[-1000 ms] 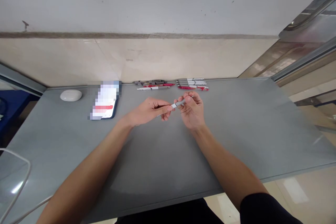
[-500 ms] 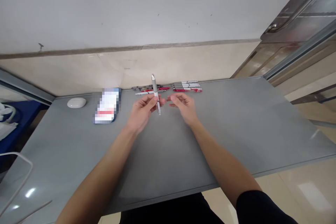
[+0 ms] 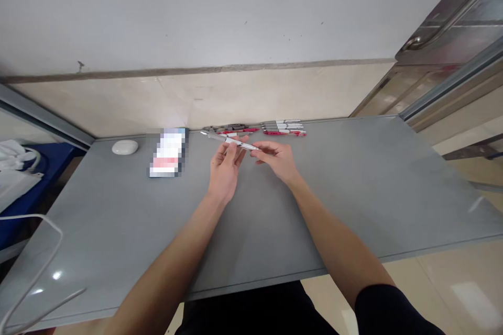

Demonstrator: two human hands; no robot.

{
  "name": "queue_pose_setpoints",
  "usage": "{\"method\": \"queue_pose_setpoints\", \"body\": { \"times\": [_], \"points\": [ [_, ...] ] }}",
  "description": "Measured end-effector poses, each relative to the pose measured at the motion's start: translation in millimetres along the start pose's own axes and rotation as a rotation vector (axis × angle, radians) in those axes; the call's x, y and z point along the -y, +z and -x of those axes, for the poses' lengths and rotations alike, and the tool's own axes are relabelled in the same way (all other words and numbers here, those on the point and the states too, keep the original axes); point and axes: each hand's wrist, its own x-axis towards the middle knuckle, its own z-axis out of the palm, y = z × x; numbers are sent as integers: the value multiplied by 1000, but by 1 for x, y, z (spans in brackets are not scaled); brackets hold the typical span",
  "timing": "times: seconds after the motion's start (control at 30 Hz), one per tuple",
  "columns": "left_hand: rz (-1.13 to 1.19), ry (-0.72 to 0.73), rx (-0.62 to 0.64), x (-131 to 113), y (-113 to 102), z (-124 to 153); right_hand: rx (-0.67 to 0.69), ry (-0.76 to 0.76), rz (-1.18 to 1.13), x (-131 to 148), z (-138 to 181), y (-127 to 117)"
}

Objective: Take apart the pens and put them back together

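Above the grey table, a grey and white pen (image 3: 214,136) lies slantwise between my hands, its grey end up to the left. My left hand (image 3: 225,170) pinches the pen around its middle. At the white end, the fingertips of my right hand (image 3: 278,159) close on the pen's tip. Behind my left hand is a group of pens (image 3: 223,128), dark, red and white, partly covered by the held pen. Behind my right hand lies a second row of pens (image 3: 283,126), several white and grey ones with a red one (image 3: 285,133) in front.
A phone (image 3: 168,152) with a blurred screen lies left of my hands. Further left sits a white rounded case (image 3: 124,147). A white cable (image 3: 58,235) bends over the table's left side. The tiled wall (image 3: 251,97) rises directly behind the pens.
The pen has turned from nearly upright to a flat slant. My right hand, apart from it before, now grips its white end. The view has shifted slightly.
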Motion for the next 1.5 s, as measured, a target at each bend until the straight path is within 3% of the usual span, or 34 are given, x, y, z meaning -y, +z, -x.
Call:
{"method": "queue_pose_setpoints", "body": {
  "times": [0.23,0.4,0.5,0.63,0.93,1.23,1.5],
  "points": [
    [-72,-83,40,0,-21,-3,-141,50,-287,-1,-7,-2],
    [-594,-101,144,-10,-44,-6,-239,81,-453,-4,-14,-3],
    [-935,59,208,-17,-53,-9,-325,82,-549,-6,-18,-6],
    [-1161,206,303,-18,-62,-17,-394,56,-651,-8,-23,-11],
    [-1445,413,444,0,-77,-36,-500,69,-954,-9,-32,-7],
    [-1610,450,410,5,-73,-35,-516,68,-1204,-12,-29,7],
    [-1679,448,328,13,-66,-29,-422,-95,-1226,-22,-24,12]
  ]
}}
